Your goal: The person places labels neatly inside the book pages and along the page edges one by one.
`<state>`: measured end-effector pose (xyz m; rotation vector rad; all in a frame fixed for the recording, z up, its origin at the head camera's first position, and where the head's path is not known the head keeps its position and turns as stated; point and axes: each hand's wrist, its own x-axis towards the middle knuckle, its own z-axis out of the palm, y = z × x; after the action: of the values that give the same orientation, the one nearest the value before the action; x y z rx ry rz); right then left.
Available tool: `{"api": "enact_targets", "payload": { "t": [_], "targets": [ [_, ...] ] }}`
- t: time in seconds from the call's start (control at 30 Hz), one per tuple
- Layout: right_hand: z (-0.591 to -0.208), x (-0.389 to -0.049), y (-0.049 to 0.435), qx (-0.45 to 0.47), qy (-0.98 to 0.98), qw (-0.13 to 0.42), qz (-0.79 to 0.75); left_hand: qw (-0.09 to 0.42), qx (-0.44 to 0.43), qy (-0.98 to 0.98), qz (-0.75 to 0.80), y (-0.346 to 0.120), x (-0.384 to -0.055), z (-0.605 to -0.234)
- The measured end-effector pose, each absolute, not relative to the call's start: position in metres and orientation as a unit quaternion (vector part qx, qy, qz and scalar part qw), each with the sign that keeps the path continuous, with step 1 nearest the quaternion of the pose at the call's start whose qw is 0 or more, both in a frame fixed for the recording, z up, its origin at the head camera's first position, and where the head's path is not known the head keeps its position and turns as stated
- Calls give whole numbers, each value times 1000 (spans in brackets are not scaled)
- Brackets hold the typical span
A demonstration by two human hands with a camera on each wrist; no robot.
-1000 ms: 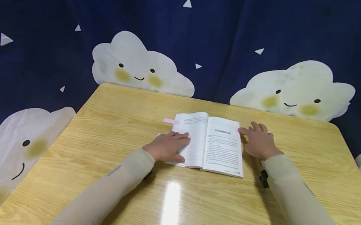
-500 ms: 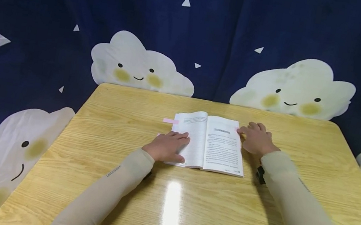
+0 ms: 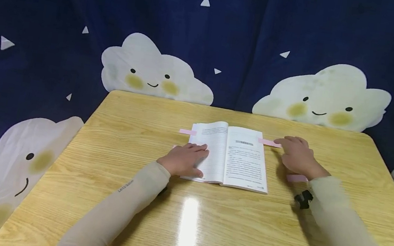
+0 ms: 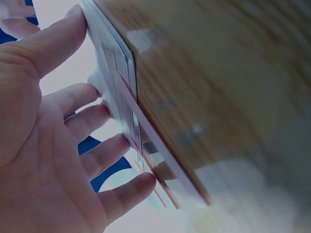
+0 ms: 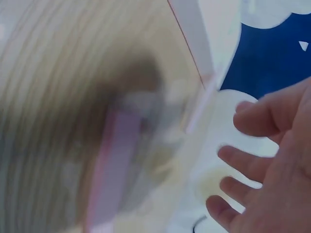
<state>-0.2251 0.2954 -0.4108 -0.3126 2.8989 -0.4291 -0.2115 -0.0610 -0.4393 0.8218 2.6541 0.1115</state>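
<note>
An open book [image 3: 246,163] with printed pages lies on the table. My left hand [image 3: 184,160] rests on its left page, fingers spread; in the left wrist view the fingers [image 4: 104,160] reach over the page edge. A pink paper strip [image 3: 187,131] sticks out from the left edge of the book, and the left wrist view shows more than one strip there. Another pink strip [image 3: 269,143] juts from the right page's upper edge. Beside its outer end is my right hand [image 3: 299,156]; in the right wrist view its fingers are loosely bent and hold nothing.
A loose pink strip [image 3: 296,178] lies on the wooden table [image 3: 135,131] below my right wrist. Behind the table hangs a dark blue cloth [image 3: 232,31] with clouds and white triangles. A bright reflection marks the tabletop in front of the book.
My right hand has moved right, away from the book's edge, uncovering the strip on the right page and the loose strip on the table. My left hand has stayed in place.
</note>
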Motion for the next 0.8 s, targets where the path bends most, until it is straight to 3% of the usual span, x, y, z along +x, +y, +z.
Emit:
{"api": "enact_targets", "payload": {
  "t": [0.3, 0.8],
  "targets": [
    [-392, -211, 327, -117, 978, 91, -146, 185, 287, 939, 29, -61, -211, -436],
    [-393, -194, 336, -136, 982, 90, -99, 186, 280, 941, 30, -62, -211, -438]
  ]
}}
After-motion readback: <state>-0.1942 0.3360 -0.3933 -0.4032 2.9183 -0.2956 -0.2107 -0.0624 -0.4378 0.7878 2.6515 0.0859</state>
